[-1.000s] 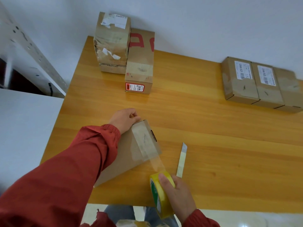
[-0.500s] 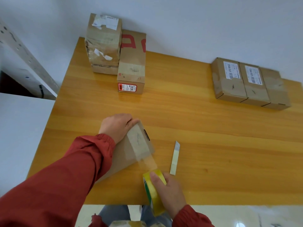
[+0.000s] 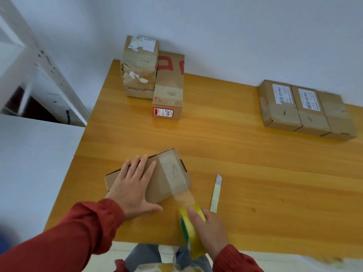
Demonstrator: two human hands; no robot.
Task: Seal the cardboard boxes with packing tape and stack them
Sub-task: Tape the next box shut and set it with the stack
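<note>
The left hand (image 3: pixel 133 191) lay flat, fingers straight and spread, pressing on the cardboard box (image 3: pixel 155 185) near the front edge of the wooden table (image 3: pixel 255 173). The right hand (image 3: pixel 210 230) had its fingers curled round the yellow tape roll (image 3: pixel 188 236), with 1 clear tape strip (image 3: pixel 184 197) stretched from box to roll. A utility knife (image 3: pixel 216 191) lay just right of the box.

A honey-coloured wooden table (image 3: pixel 255 163) with a glossy top stands pushed against a plain white wall (image 3: pixel 235 36). A slim pale strip with an angled tip (image 3: pixel 216 193) lies flat near the table's front edge. A white perforated metal frame (image 3: pixel 49 63) slants at left, above a flat white surface (image 3: pixel 35 163) just beside the table.
</note>
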